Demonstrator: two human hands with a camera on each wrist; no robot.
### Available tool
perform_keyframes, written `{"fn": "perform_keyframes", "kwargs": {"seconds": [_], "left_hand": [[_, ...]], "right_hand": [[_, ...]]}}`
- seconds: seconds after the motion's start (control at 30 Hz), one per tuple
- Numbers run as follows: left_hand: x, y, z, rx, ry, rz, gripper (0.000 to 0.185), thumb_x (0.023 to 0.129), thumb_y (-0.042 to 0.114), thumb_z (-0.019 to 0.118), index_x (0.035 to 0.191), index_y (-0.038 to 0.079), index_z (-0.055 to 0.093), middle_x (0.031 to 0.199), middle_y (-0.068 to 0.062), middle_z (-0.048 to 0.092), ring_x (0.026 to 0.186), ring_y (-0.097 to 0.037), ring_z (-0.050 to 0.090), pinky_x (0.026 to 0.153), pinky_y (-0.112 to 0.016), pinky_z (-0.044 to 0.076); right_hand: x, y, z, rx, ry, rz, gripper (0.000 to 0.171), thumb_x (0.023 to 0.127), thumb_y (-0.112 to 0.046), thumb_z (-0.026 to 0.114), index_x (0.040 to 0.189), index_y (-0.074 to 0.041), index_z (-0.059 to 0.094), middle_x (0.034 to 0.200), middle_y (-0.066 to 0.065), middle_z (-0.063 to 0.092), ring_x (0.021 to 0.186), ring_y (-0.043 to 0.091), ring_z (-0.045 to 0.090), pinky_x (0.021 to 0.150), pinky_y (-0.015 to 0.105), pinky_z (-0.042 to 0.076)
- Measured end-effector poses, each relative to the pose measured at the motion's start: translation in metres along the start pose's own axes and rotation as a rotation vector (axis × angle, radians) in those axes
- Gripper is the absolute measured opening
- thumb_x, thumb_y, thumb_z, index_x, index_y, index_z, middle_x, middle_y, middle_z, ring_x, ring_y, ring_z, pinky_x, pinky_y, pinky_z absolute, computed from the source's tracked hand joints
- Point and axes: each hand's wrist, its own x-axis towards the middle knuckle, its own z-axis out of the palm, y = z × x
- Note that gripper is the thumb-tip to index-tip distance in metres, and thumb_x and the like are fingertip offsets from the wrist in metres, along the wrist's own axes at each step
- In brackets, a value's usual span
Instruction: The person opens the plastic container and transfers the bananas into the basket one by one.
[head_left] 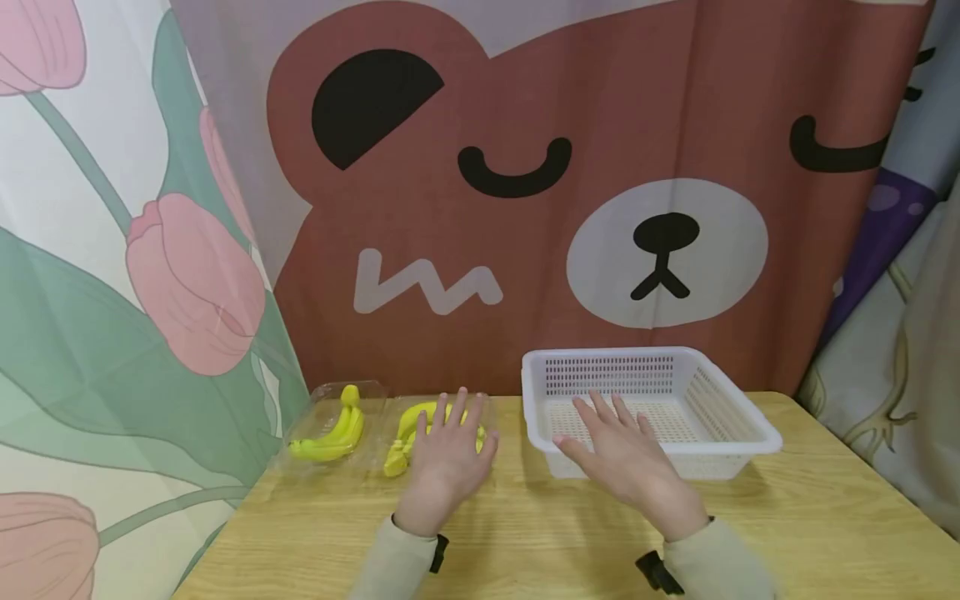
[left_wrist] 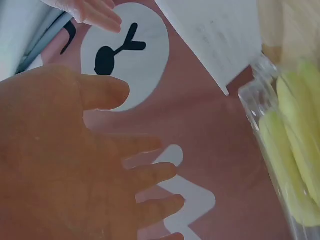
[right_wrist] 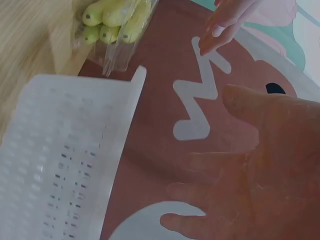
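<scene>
My left hand is held up with its fingers spread, and it overlaps the right-hand bunch of bananas in the head view. That bunch lies in a clear plastic box, whose side shows in the left wrist view. Further left, a second bunch of bananas sits in another clear plastic box. My right hand, fingers also spread, appears in front of the white plastic basket. Neither hand holds anything. In the right wrist view the basket's slotted wall stands beside the right hand.
A wooden table carries the boxes and the basket, which stands at the back right. Right behind the table hangs a curtain with a brown bear. A tulip-print curtain hangs along the left side.
</scene>
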Motion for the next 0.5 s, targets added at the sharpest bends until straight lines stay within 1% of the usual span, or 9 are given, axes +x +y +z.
{"fn": "perform_keyframes", "kwargs": {"seconds": [0.23,0.37,0.5], "left_hand": [[-0.002,-0.020,0.000,0.015,-0.020,-0.014,0.060,0.103,0.047,0.042,0.154,0.016,0.035,0.160,-0.009,0.025,0.147,-0.036,0.018,0.115,-0.060,0.016],[-0.002,-0.033,0.002,0.032,-0.030,-0.029,0.060,0.103,0.046,0.042,0.155,0.017,0.035,0.161,-0.008,0.025,0.147,-0.036,0.018,0.115,-0.060,0.015],[-0.001,-0.045,0.004,0.036,-0.017,-0.040,0.060,0.103,0.046,0.042,0.154,0.016,0.036,0.160,-0.009,0.026,0.146,-0.036,0.019,0.115,-0.060,0.016]], "right_hand": [[0.012,-0.018,0.015,0.033,-0.023,-0.010,0.073,0.099,-0.056,0.045,0.153,-0.006,0.036,0.159,0.022,0.022,0.145,0.047,0.010,0.111,0.068,0.006],[0.020,-0.029,0.024,0.041,-0.038,-0.018,0.075,0.099,-0.059,0.044,0.153,-0.008,0.035,0.159,0.020,0.022,0.146,0.044,0.010,0.112,0.067,0.006],[0.027,-0.041,0.031,0.049,-0.041,-0.034,0.078,0.098,-0.062,0.041,0.154,-0.008,0.034,0.160,0.018,0.021,0.146,0.043,0.010,0.113,0.066,0.006]]}}
